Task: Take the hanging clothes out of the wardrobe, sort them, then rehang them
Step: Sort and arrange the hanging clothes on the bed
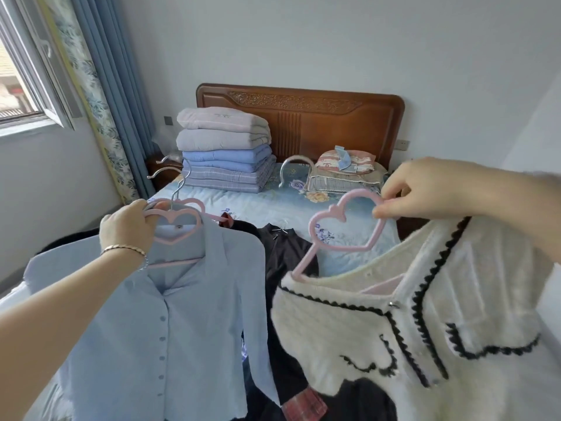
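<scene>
Garments hang above the bed (273,205), one in each hand. The left grip (127,229) curls round the heart-shaped necks of the bundled pink hangers (174,223), which carry a pale blue button shirt (188,314). The right grip (431,189) pinches the heart loop of the lone pink hanger (346,226) under a fluffy white cardigan (425,329) with black trim. Both garments look light and limp. The shirt would likely slip off easily, and the bulkier cardigan could snag. Each is best carried by the stiff hanger near its hook, not by the cloth.
</scene>
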`<action>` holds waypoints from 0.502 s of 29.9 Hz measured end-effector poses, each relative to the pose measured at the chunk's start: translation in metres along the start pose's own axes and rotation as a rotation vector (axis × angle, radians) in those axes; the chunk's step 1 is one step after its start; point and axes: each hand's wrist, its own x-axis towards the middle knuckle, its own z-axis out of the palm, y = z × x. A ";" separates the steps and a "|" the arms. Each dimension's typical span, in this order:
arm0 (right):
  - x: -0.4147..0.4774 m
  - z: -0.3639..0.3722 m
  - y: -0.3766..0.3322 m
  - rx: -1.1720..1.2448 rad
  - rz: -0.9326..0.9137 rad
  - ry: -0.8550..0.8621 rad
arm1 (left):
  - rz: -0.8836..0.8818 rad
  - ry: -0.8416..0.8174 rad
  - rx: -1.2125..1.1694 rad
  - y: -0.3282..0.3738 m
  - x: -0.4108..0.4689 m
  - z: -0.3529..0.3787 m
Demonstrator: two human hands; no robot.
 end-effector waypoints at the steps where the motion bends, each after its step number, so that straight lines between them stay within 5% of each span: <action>1: 0.002 0.000 0.004 0.011 0.011 0.055 | 0.025 0.006 -0.028 -0.001 -0.002 -0.001; 15: -0.003 0.044 0.010 0.176 0.010 0.251 | 0.118 -0.070 -0.348 0.005 -0.022 -0.021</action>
